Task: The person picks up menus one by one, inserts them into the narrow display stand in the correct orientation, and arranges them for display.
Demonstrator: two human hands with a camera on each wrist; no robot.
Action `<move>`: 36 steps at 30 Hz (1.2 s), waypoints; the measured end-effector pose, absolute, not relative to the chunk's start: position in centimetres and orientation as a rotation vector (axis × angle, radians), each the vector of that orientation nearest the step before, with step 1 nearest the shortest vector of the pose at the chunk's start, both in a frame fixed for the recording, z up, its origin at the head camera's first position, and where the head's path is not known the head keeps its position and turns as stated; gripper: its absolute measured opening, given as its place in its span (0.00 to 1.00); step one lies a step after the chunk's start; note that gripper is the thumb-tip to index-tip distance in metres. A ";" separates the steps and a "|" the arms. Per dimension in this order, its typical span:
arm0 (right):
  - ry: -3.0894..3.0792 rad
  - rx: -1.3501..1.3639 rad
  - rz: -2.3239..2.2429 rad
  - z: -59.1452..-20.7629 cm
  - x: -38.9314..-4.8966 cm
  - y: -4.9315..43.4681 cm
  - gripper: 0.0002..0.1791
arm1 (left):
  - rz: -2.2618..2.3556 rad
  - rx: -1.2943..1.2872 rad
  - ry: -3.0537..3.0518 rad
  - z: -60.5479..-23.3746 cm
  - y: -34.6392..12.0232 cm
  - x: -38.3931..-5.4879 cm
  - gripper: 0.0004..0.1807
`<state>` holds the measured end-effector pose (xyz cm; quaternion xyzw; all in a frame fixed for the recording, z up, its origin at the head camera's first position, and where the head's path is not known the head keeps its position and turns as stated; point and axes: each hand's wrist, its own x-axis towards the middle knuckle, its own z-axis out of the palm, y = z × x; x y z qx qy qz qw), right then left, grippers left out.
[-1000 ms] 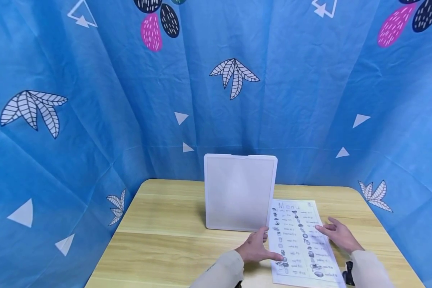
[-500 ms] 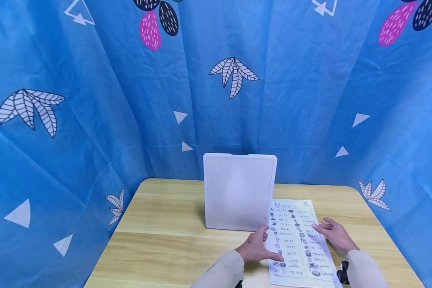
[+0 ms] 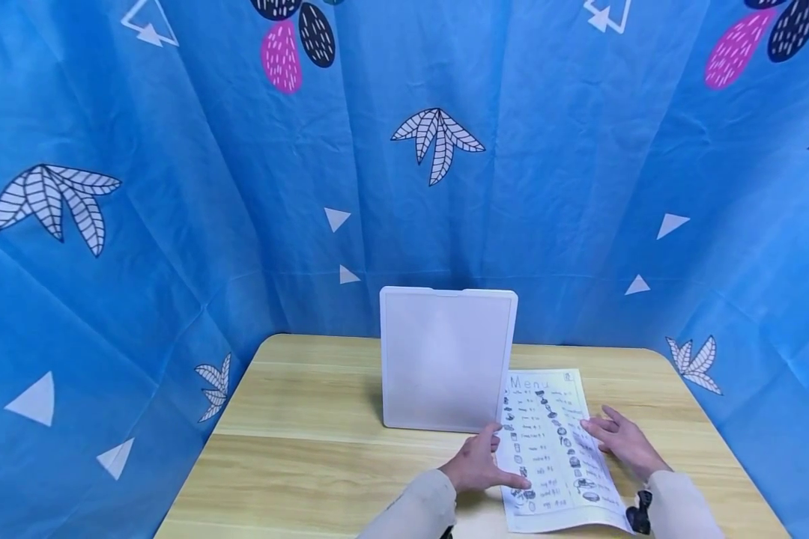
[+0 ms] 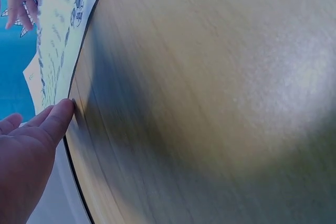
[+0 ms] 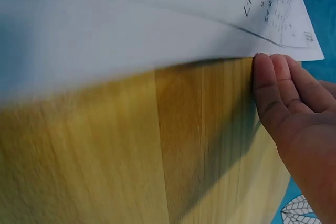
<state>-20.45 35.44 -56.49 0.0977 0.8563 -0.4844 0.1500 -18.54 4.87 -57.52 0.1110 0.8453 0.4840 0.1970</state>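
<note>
A white paper sheet [image 3: 553,457], headed "Menu" with handwritten words and small drawings, lies on the table's right half. Its near edge bows slightly up off the wood. My left hand [image 3: 480,464] is at its left edge, thumb and fingers spread apart; in the left wrist view, a fingertip [image 4: 64,109] touches the edge. At the opposite edge is my right hand [image 3: 623,440], its straight fingertips [image 5: 264,62] against the paper's side in the right wrist view. A white rectangular board [image 3: 448,359] stands upright behind my left hand, overlapping the sheet's left edge from this angle.
The wooden table [image 3: 297,449] has rounded far corners. A blue patterned curtain [image 3: 546,187] hangs behind it and along both sides. A small black object [image 3: 639,513] shows beside my right sleeve.
The menu sheet has shifted slightly left, and my right hand has moved left with its edge. The sheet's near edge now curves upward. My left hand has stayed in place.
</note>
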 end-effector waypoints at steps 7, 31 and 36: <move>2.371 0.251 -1.530 -56.5 -20.0 34.6 0.51 | 1.373 0.292 2.363 -57.4 4.9 -18.4 0.54; 2.062 0.432 -1.901 -56.3 -18.9 31.6 0.52 | 1.521 0.283 2.317 -57.6 4.8 -17.9 0.49; 2.120 0.464 -1.930 -56.5 -18.8 31.8 0.47 | 1.556 0.276 2.307 -57.7 4.7 -18.0 0.48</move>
